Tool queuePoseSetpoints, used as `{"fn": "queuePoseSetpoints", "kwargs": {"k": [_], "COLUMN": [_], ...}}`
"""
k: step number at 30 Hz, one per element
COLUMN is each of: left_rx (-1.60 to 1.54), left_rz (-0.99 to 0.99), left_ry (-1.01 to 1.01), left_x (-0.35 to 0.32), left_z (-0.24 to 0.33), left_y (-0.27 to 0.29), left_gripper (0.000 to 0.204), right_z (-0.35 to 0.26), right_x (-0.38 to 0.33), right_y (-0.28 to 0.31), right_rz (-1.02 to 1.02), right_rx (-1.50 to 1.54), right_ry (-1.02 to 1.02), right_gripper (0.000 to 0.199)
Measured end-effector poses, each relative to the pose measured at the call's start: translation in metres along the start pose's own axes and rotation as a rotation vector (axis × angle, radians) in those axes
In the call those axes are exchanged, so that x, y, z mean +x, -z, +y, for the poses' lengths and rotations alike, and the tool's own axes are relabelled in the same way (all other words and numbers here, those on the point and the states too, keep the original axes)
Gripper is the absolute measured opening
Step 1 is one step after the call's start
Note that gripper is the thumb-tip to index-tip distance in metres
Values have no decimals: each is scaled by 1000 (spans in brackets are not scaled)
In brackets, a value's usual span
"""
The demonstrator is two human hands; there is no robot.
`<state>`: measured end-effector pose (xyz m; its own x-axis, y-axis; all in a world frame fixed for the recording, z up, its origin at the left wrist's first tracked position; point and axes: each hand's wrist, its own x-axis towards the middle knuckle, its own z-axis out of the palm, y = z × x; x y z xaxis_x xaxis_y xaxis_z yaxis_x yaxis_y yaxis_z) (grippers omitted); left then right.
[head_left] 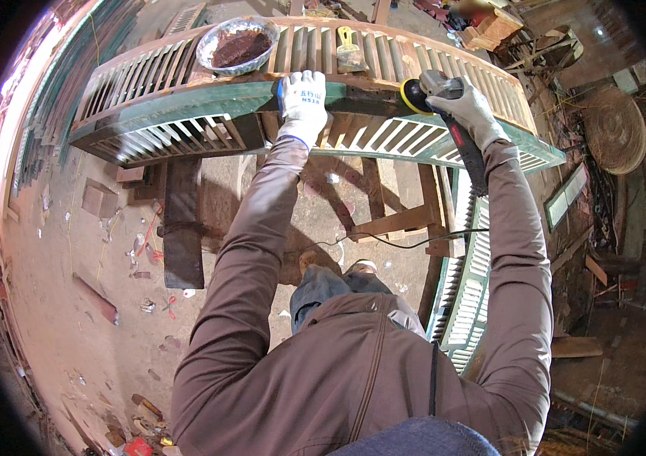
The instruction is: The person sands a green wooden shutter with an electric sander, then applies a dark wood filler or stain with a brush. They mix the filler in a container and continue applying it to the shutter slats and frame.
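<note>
While white-gloved L hand (304,106) rests (can't tell if gripping) on green/bare-wood slatted shutter (250,101), white-gloved R hand (471,114) is clamped on blk/grey power sander (461,140) at near edge, yellow disc (412,96) end L, long axis slanting down-R.

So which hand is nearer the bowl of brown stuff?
Left. The left hand rests on the slatted panel, a little right of the bowl; the right hand is farther right, holding the power tool.

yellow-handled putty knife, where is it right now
In the head view, at upper centre, the putty knife lies on the louvred shutter, right of the bowl of brown paste.
</note>
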<state>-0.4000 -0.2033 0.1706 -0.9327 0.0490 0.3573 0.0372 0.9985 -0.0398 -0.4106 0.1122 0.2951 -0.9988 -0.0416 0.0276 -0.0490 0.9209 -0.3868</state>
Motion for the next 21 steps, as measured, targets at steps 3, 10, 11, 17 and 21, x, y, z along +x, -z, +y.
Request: {"fn": "queuePoseSetpoints", "kwargs": {"k": [3, 10, 11, 17, 21], "left_rx": [13, 69, 74, 70, 62], "left_rz": [47, 150, 142, 183, 183], "left_ry": [-10, -33, -27, -27, -23], "left_x": [-1, 3, 4, 8, 5], "left_z": [-4, 0, -5, -8, -6], "left_y": [-7, -19, -24, -30, -29], "left_gripper": [52, 17, 16, 11, 13], "right_z": [-4, -25, -36, -57, -33], "right_x": [6, 10, 8, 0, 7], "right_y": [-2, -26, -29, -18, -23], "right_rz": [-9, 32, 2, -71, 4], "right_rx": [-26, -35, -23, 4, -30], "right_ry": [6, 83, 92, 94, 71], "right_gripper": [95, 105, 104, 98, 97]}}
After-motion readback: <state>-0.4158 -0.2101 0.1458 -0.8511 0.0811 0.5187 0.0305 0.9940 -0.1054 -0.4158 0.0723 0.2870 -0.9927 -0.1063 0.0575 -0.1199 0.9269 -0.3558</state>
